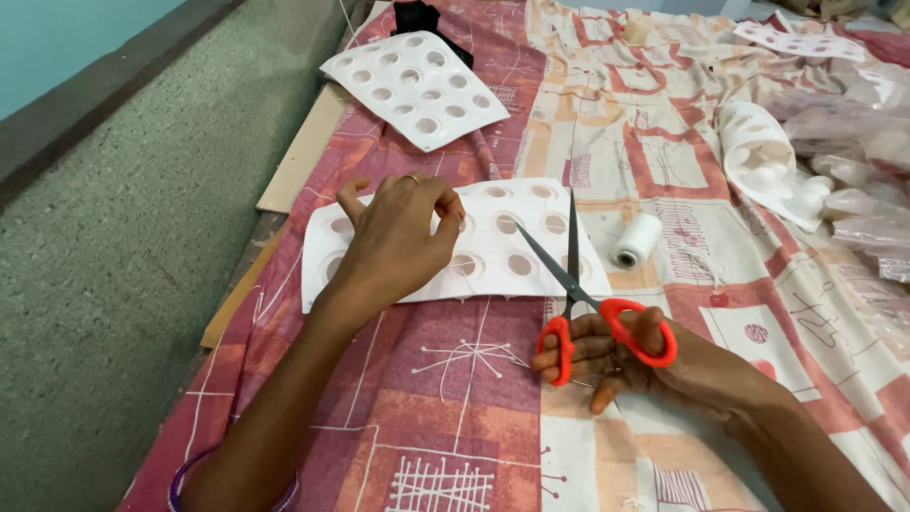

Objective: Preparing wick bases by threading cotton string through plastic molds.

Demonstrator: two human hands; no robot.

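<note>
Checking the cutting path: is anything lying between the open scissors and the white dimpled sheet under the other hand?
Nothing visible: the scissors in the right hand already have open blades over the white sheet, which the left hand presses down.

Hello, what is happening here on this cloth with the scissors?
A person sits over a patterned cloth. The left hand rests on a white plastic sheet with round pockets, fingers pinched together above it. The right hand holds orange-handled scissors, blades open over the sheet's right edge. A spool of white thread lies just right of the sheet. A second pocketed sheet lies farther away, and more white and clear plastic pieces are piled at right.
</note>
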